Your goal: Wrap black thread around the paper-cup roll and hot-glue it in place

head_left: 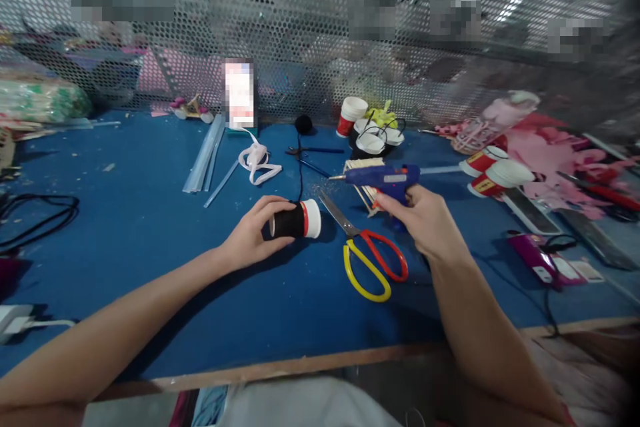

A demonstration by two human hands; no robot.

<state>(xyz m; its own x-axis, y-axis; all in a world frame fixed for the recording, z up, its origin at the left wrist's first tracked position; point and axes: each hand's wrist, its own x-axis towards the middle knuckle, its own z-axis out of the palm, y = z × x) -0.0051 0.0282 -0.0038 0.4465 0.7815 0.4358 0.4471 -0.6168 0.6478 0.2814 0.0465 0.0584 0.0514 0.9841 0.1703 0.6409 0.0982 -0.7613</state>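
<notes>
My left hand is closed around a small cup lying on its side, its body wound with black cord and its white and red end facing right. From the cup a black cord runs up the table to a black ball of cord. My right hand grips a blue hot glue gun, nozzle pointing left, with a clear glue stick sticking out of its back. Between my hands lie scissors with one red and one yellow handle, blades spread a little.
Blue-handled pliers, white ribbon and clear glue sticks lie beyond my left hand. A phone leans on the mesh screen. Paper cups, pink petals and a purple box are at right.
</notes>
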